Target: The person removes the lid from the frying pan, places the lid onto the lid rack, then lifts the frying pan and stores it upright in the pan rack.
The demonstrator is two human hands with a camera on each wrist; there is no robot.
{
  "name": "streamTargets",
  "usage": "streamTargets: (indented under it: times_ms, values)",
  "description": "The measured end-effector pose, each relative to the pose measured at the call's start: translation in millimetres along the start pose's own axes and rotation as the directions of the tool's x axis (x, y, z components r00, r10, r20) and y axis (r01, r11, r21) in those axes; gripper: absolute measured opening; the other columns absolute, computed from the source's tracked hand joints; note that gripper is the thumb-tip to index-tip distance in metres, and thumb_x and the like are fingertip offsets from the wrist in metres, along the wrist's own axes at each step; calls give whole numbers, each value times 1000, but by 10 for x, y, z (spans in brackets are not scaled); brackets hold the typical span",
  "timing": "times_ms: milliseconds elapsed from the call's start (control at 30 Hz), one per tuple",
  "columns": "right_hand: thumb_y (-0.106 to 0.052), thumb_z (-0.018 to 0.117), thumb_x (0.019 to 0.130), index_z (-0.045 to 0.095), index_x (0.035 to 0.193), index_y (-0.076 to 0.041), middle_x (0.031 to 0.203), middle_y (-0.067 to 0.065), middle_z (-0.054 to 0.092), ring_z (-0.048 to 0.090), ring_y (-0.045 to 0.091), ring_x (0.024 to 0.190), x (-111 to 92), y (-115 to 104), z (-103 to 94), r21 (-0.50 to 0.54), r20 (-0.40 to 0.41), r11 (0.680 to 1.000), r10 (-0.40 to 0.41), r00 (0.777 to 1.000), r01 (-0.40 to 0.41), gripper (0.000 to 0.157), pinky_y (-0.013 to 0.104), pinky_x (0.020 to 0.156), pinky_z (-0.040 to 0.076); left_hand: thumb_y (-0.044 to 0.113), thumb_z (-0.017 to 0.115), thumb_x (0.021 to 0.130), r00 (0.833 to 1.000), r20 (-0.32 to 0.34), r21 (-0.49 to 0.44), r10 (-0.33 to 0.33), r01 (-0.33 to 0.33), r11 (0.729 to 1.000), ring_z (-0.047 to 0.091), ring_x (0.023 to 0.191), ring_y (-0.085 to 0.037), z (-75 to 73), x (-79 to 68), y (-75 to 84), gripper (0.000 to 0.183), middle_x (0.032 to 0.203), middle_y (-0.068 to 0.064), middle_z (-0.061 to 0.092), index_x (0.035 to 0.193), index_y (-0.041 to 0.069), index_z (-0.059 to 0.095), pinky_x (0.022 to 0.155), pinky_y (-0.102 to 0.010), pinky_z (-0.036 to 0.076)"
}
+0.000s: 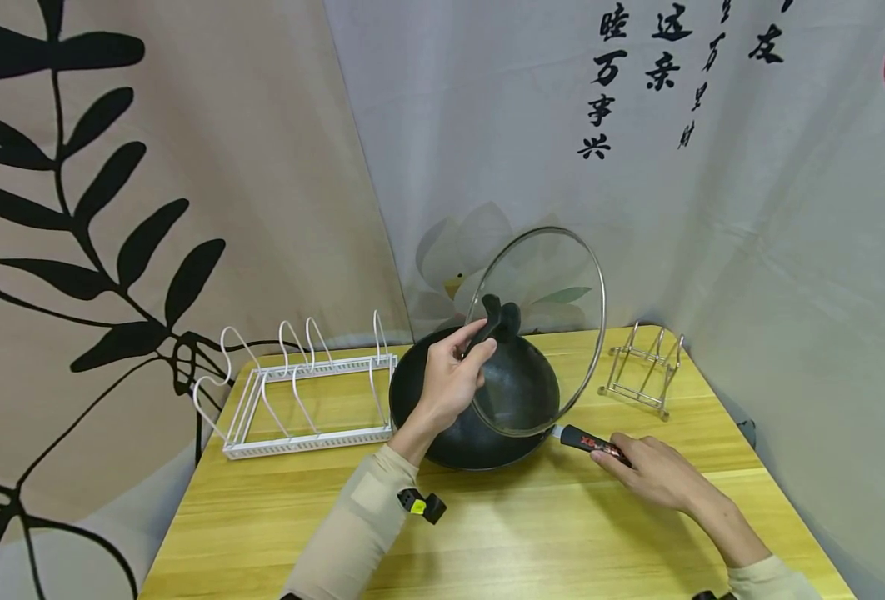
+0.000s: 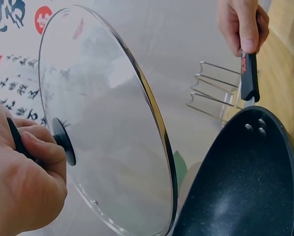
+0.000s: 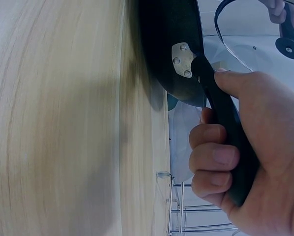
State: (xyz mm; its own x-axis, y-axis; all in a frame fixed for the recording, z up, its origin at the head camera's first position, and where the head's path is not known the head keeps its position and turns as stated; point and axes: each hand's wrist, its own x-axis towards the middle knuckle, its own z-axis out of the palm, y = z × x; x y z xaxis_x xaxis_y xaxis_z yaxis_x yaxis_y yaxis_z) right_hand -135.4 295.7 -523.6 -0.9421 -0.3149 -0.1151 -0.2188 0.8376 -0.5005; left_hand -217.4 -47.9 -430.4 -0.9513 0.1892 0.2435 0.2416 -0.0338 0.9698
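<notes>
A black frying pan [image 1: 442,433] with a deep bowl stands on the wooden table, its handle [image 1: 583,441] pointing to the right. My right hand [image 1: 656,471] grips that handle, fingers curled round it in the right wrist view. My left hand [image 1: 453,375] holds the black knob [image 1: 493,321] of a glass lid [image 2: 112,123] by its curved grip. Tilted steeply, the metal-rimmed lid is raised above the pan's right part. In the left wrist view the pan's dark inside [image 2: 250,182] shows beside the lid, and the two are apart there.
On the left of the table [image 1: 502,533] stands a white rack [image 1: 307,437] with several upright loops, close against the pan's left side. A small metal wire rack [image 1: 641,375] is at the back right. Printed cloth [image 1: 487,100] hangs behind the table.
</notes>
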Motion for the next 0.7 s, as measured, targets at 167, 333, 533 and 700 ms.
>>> streamTargets:
  times_ms: [167,333,533,700]
  values:
    - [-54,58,117,62,97,-20,69,-8,49,37,3,55,0,-9,-9,-3,0,1000,2,1000,-2,39,22,54,31,20,68,114,1000,9,-33,2,-2,999,42,51,-8,0,17,0,44,91,-1,51,157,14,68,50,-22,36]
    - [-54,58,116,62,98,-20,70,-8,50,38,3,56,2,-13,-13,-1,1,1000,6,1000,-6,39,22,54,32,19,67,114,1000,18,-78,-7,8,997,38,47,-8,3,38,-4,44,82,2,49,158,13,67,48,-22,33]
    - [-54,58,116,63,98,-20,70,-8,50,39,3,56,4,-21,-19,-2,-1,1000,5,1000,-5,39,22,55,32,22,66,115,999,48,-139,-23,30,990,33,44,-6,0,41,7,46,70,7,47,160,13,64,43,-22,29]
    - [-55,58,116,64,98,-19,70,-7,52,40,4,56,9,-25,-20,6,11,1000,14,1000,-14,40,23,54,33,23,64,116,996,83,-191,-31,47,981,31,42,-5,-9,48,3,48,61,10,44,162,12,60,42,-23,29]
